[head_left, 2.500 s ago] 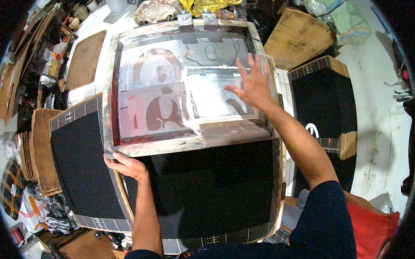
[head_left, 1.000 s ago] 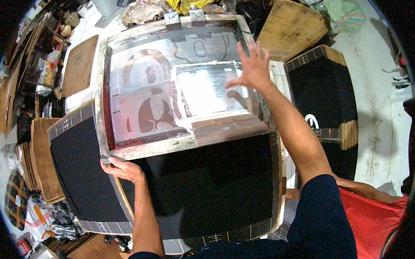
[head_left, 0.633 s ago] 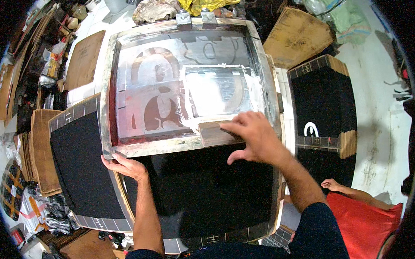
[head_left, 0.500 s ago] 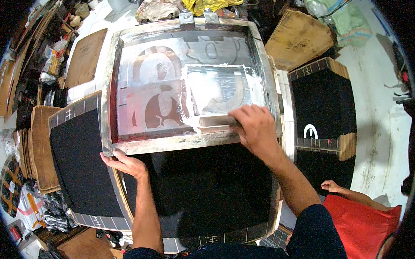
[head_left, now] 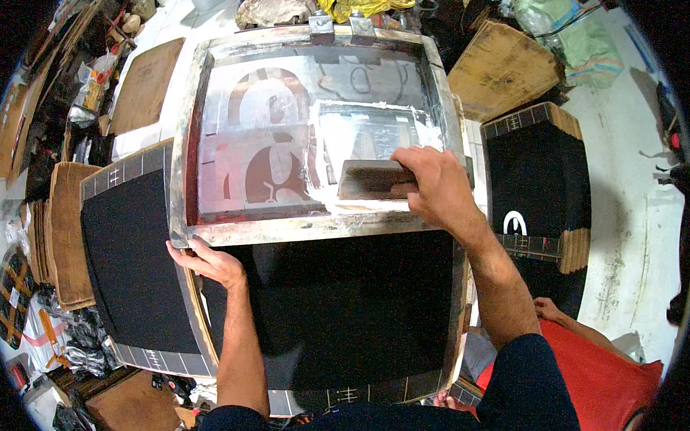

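Note:
A wooden-framed printing screen [head_left: 321,234] lies over a black cloth panel [head_left: 341,308]. White ink [head_left: 358,131] is smeared in a rectangle on the right part of its mesh, beside faint letter and figure shapes. My right hand [head_left: 442,189] grips a squeegee [head_left: 373,180], fingers over its top, at the near side of the ink. The squeegee is tilted, its broad face showing. At the screen's near left corner my left hand [head_left: 213,265] holds the frame, thumb above and fingers partly hidden beneath.
Metal hinge clamps [head_left: 322,30] sit on the frame's far edge. Black panels lie at left [head_left: 128,244] and right [head_left: 532,162], the right one bearing a white print [head_left: 515,223]. A co-worker in a red shirt [head_left: 584,380] is at lower right. Rags [head_left: 354,0] lie behind.
My right hand has moved the squeegee away from me and slightly right, tipping its face into view. My left hand stays at the corner. A co-worker's hand now shows near the bottom edge.

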Motion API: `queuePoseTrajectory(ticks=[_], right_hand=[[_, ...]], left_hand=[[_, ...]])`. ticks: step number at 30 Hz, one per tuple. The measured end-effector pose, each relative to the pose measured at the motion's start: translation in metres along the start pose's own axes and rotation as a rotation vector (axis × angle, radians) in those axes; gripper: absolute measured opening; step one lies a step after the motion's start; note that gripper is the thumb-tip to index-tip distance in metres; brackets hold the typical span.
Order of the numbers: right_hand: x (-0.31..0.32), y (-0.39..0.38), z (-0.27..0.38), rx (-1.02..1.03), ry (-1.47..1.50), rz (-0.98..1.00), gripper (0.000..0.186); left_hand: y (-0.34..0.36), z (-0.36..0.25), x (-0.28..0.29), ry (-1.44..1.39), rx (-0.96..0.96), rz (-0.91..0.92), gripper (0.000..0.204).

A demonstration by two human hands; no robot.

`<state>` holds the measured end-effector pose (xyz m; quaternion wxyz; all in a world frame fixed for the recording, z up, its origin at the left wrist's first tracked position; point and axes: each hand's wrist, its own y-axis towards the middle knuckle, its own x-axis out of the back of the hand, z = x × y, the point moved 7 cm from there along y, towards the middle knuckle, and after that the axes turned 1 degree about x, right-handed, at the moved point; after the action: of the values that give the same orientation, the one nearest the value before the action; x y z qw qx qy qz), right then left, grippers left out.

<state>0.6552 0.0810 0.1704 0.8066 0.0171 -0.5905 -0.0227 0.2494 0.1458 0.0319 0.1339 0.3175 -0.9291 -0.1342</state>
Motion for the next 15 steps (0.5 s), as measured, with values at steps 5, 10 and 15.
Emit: queuePoseTrajectory(ticks=[5,10,15], right_hand=[[-0.016,-0.004,-0.004,-0.014,0.000,0.111,0.048],[-0.020,-0.012,-0.003,0.019,-0.004,0.019,0.049],[-0.025,0.037,-0.031,0.085,-0.003,-0.142,0.047]], left_hand=[[-0.001,0.000,0.001,-0.001,0.030,-0.001,0.059],[0.000,0.000,0.000,0.005,-0.001,-0.010,0.058],[0.000,0.003,0.003,0.017,-0.003,-0.026,0.058]])
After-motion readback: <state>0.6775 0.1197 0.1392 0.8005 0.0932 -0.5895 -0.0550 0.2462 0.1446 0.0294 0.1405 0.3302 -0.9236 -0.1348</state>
